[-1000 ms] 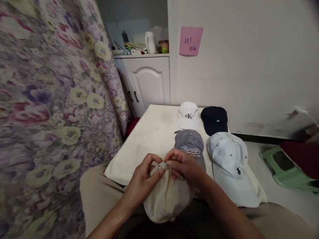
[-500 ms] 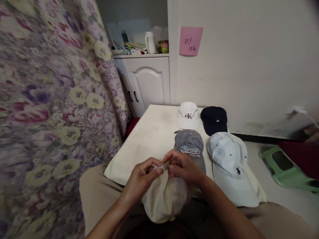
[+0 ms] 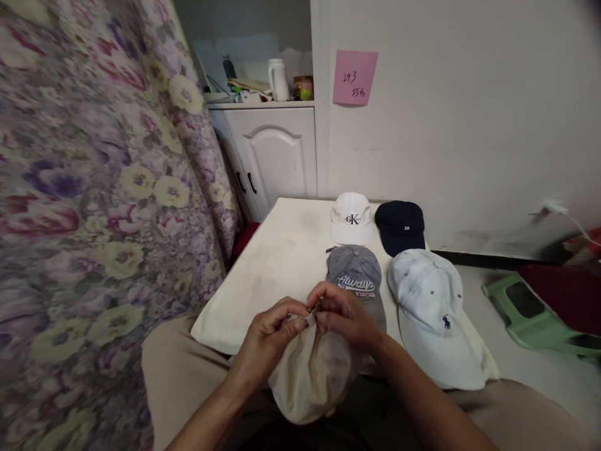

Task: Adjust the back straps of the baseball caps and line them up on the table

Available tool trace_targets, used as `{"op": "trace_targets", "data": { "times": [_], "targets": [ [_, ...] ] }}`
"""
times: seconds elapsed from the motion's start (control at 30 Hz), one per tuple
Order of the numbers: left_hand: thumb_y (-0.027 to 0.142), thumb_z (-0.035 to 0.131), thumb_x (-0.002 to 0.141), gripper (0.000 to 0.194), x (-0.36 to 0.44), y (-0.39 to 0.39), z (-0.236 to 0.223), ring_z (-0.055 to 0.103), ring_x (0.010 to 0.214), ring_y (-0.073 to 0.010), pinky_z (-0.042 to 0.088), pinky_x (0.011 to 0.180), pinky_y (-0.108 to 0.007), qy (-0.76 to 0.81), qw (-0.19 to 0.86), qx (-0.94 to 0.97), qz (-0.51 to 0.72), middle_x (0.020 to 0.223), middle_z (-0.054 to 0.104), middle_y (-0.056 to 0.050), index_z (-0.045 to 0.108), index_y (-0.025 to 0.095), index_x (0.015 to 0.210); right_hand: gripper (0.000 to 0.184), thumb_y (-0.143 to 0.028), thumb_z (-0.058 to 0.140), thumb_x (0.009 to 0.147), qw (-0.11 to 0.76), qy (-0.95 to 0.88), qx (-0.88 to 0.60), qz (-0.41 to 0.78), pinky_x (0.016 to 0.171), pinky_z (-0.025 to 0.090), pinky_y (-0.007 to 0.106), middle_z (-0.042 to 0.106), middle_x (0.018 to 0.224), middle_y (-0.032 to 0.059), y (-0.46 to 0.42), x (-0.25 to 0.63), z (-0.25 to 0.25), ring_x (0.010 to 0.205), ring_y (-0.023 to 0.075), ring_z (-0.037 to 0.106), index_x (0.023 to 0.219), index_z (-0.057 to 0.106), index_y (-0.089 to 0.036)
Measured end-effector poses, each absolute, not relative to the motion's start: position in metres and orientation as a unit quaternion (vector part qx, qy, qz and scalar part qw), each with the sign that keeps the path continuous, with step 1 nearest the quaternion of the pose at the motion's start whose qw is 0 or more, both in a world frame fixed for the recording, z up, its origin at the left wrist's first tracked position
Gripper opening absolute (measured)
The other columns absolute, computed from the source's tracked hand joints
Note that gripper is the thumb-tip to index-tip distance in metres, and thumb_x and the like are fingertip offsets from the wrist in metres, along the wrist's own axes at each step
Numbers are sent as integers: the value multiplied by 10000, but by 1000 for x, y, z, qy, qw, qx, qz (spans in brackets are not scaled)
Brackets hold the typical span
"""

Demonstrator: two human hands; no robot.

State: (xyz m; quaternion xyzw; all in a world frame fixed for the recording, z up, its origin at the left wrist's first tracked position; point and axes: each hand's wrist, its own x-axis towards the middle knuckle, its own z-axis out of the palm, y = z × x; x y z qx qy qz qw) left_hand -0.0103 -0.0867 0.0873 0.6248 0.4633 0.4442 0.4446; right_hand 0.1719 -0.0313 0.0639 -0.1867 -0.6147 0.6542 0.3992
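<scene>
A beige cap (image 3: 307,382) hangs over my lap, its crown folded and creased. My left hand (image 3: 279,322) pinches the cap's upper edge between thumb and fingers. Close beside it, my right hand (image 3: 340,316) pinches the same edge, at what looks like the strap. The fingertips almost meet, and they hide the detail of what lies between them. Just beyond my right hand is a grey cap (image 3: 355,266) with white "Always" lettering, partly covered by that hand. A pale blue cap (image 3: 432,300) with a small dark emblem lies to the right.
On the cream-covered table (image 3: 277,250) also lie a white cap (image 3: 351,219) and a navy cap (image 3: 400,228) at the back. A floral curtain (image 3: 94,219) fills the left side. A green stool (image 3: 516,319) stands on the floor at right.
Both hands keep their pinch on the beige cap, and its strap area has tilted slightly between the fingers. The whole view has shifted a little, so the surroundings appear further left.
</scene>
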Motion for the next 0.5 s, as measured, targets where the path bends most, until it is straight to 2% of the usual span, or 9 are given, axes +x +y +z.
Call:
{"op": "trace_targets", "data": {
  "times": [0.17, 0.3, 0.4, 0.5],
  "targets": [
    [118, 547, 930, 174, 2, -96, 96, 625, 908, -157, 487, 774, -239, 432, 210, 746, 461, 956, 642, -44, 688, 205, 980, 181, -167, 588, 796, 448, -626, -182, 612, 597, 405, 268, 550, 787, -3, -37, 173, 71, 652, 133, 508, 974, 606, -189],
    [94, 503, 940, 205, 8, -102, 94, 641, 778, -117, 489, 651, -185, 424, 41, 803, 417, 969, 627, -40, 657, 198, 1027, 193, -184, 562, 816, 456, -672, -205, 546, 650, 413, 293, 565, 861, 22, -42, 175, 80, 737, 164, 514, 1003, 608, -200],
    [124, 468, 948, 201, 10, -103, 89, 645, 720, -126, 481, 587, -190, 436, -44, 821, 366, 940, 633, -36, 640, 199, 1021, 197, -170, 542, 802, 440, -700, -225, 516, 633, 397, 291, 577, 873, 24, -42, 178, 83, 719, 160, 501, 987, 604, -197],
    [126, 444, 950, 212, 11, -103, 84, 659, 748, -141, 488, 597, -199, 439, -72, 823, 353, 955, 643, -46, 623, 201, 1035, 231, -136, 533, 759, 433, -720, -235, 488, 627, 388, 286, 572, 860, 16, -41, 179, 83, 698, 150, 492, 973, 599, -192]
  ]
}}
